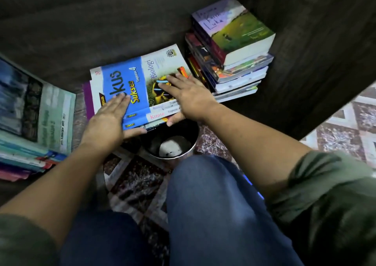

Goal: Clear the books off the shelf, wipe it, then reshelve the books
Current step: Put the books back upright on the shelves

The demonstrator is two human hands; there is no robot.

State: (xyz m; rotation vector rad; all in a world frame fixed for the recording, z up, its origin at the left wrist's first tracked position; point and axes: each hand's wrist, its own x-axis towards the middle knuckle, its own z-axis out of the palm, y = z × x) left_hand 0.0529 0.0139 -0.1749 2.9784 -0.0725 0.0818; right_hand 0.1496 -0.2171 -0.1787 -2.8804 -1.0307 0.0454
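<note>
The middle stack of softcover textbks lies flat in the dark shelf bay, spines toward the person. Its near edge juts out over a pail w/ a pale cloth inside. The blue book sits on top, offset over the Biologi book.

The left hand has its fingers flat on the blue cover & thumb tucked under the near edge, so it pinches the stack. The right hand does the same on the Biologi cover, w/ its thumb under the spine side.

Handling, as a judgement:
- Several thick paperbacks together are prob. heavy but floppy, not stiff.
- The covers look glossy, so bks likely slide on each other, esp. the offset top one.
- An edge-only pinch may let the far side droop.
- A safer hold is fingers under the bottom book at both ends, thumbs clamping down, stack kept level.
- Anything that slips would drop straight into the pail.

The right pile sits just beside the stack. The left pile lies apart from it.
</note>
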